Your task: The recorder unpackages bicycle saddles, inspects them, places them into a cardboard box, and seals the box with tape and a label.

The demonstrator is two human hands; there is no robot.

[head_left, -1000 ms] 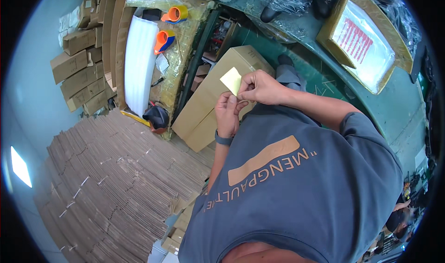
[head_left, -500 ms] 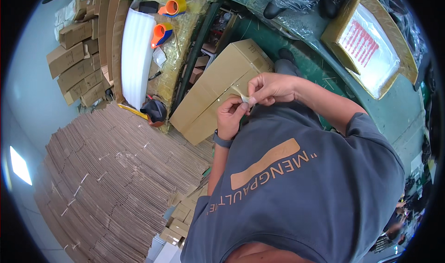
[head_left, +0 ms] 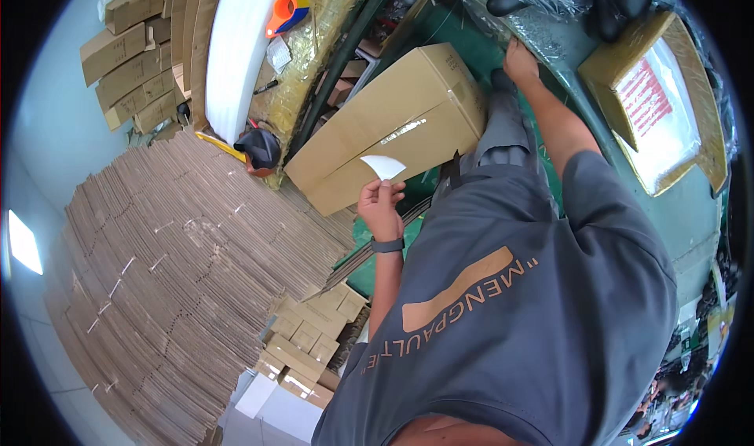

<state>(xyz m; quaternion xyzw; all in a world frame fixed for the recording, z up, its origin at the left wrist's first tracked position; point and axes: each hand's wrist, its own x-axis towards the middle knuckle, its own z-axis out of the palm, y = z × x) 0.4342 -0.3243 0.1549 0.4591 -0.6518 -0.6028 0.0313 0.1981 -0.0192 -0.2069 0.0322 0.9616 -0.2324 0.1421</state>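
My left hand [head_left: 382, 209] pinches a white paper sticker [head_left: 382, 166] between thumb and fingers. The sticker's free edge curves up over a closed brown carton [head_left: 369, 144], apart from it as far as I can tell. A shiny strip of tape [head_left: 403, 131] shows on the carton's side. Stretched out at the far right, my right hand [head_left: 521, 63] is beside the edge of the green workbench [head_left: 573, 93]. Its fingers look drawn together, and whatever they hold, if anything, is hidden.
Flattened cardboard [head_left: 173, 265] lies stacked on the left. An orange and blue tape dispenser [head_left: 286, 14] and white foam sheets [head_left: 238, 53] rest on the far-left bench. An open carton with a white wrapped package [head_left: 660, 104] stands on the right bench. Small boxes [head_left: 310, 336] lie nearer.
My hands have parted. The right has moved far and right to the bench edge; the left keeps the sticker, now spread out above the carton. The whole view has shifted slightly.
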